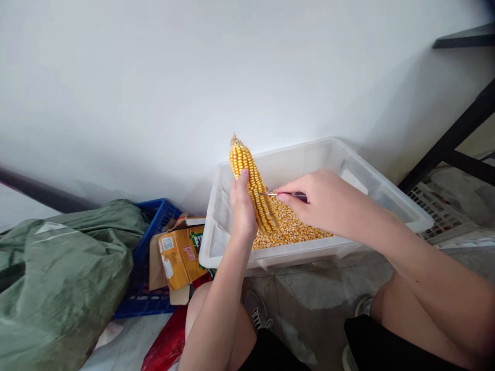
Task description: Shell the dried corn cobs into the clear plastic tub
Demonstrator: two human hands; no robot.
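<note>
My left hand [243, 203] is closed around an ear of corn [250, 175], which leans with its dry tip up and to the left. In my right hand [317, 198] is a screwdriver [298, 196] with a dark handle and a thin metal shaft. The shaft's end meets the kernels on the right side of the ear, where a dark groove runs down between the rows. Below both hands, loose corn kernels [292, 226] cover part of the floor of a translucent white plastic bin [386, 180].
Left of the bin, a blue crate [141, 304] holds a torn orange cardboard box [183, 257]. A green sack [77, 278] bulges beside it, with a red bag [166, 340] in front. A white wall [193, 77] rises behind; a black metal frame [456, 134] stands at right.
</note>
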